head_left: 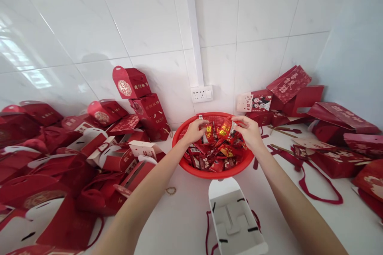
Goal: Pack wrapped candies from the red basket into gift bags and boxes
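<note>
A red plastic basket point(214, 174) holds a heap of small wrapped snack packets point(217, 165), mostly red with gold or white print. Over its left part, my left hand point(195, 131) is closed with its fingertips on a red packet with gold lettering point(210, 132). My right hand point(247, 129) reaches over the right rim and pinches another red and gold packet point(224, 127) between thumb and fingers. Nearer to me, between my forearms, stands an open gift box point(236, 223), white inside, with dark red cord at its sides. No packets show inside it.
Many red gift boxes point(60, 163) crowd the left side, some open, some stacked point(146, 105) against the tiled wall. More boxes and flat red card point(332, 159) lie right, with a loose red ribbon point(321, 197). A beaded bracelet point(170, 191) lies left of centre. A socket point(201, 94) is behind.
</note>
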Action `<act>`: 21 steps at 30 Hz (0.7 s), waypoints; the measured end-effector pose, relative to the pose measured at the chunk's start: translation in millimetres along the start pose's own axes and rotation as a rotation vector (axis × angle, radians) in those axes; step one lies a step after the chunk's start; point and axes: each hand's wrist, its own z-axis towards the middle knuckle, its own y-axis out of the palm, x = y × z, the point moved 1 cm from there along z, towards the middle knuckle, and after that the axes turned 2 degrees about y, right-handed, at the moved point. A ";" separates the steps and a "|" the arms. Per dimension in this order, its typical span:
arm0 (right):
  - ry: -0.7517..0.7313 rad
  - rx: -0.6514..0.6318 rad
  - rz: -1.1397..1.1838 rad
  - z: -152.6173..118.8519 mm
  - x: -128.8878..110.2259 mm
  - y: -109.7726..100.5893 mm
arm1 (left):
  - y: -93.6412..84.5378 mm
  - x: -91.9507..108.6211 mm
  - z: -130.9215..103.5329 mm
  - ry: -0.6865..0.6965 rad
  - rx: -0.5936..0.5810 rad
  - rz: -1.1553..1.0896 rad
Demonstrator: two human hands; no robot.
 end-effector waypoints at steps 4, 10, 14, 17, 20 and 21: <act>0.013 0.016 0.028 -0.5 -0.8 -0.3 | 1.0 20.4 -1.3 0.054 -0.066 -0.018; 0.011 0.014 0.088 -1.4 -1.4 -0.6 | 13.8 41.9 1.6 -0.027 -0.301 -0.304; 0.085 -0.041 0.158 -1.5 -1.2 1.2 | 17.3 44.3 14.7 -0.152 -0.169 -0.715; 0.171 -0.129 0.208 -3.2 -4.2 4.0 | 19.4 47.2 24.7 -0.144 -0.075 -0.842; 0.241 -0.228 0.242 -6.2 -10.7 6.1 | 20.7 49.7 32.4 -0.107 -0.012 -0.861; 0.267 -0.270 0.255 -7.2 -13.1 6.7 | 20.8 50.6 34.7 -0.089 -0.014 -0.847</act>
